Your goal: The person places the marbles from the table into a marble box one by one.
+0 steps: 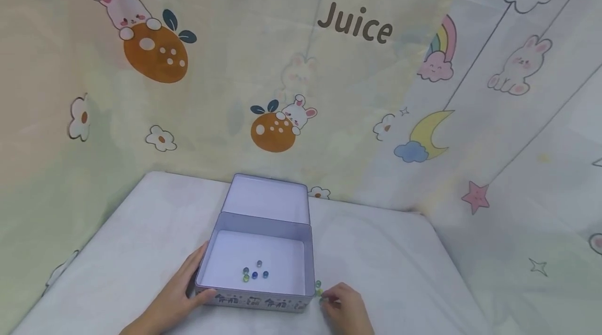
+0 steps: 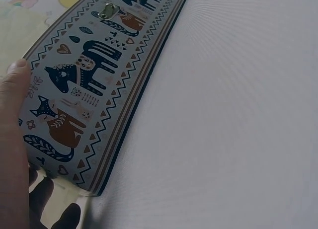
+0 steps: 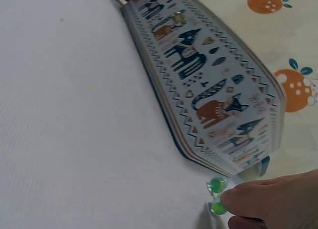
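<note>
A lidded tin box (image 1: 254, 301) stands with its lid (image 1: 265, 199) folded back. Several glass marbles (image 1: 255, 275), blue, grey and green, lie on its floor. My left hand (image 1: 174, 293) holds the near left corner, thumb on the front wall and fingers along the left side. Just off the near right corner, my right hand (image 1: 345, 306) has its fingers curled down to the cloth. Its fingertips pinch a green marble (image 3: 217, 208), partly hidden. Another green marble (image 3: 216, 185) lies beside it, close to the box.
A white cloth (image 1: 385, 262) covers the table under the box. Behind and at the sides hangs a printed curtain (image 1: 226, 84) with rabbits and fruit. The box front carries a small metal clasp (image 2: 108, 11) and animal patterns.
</note>
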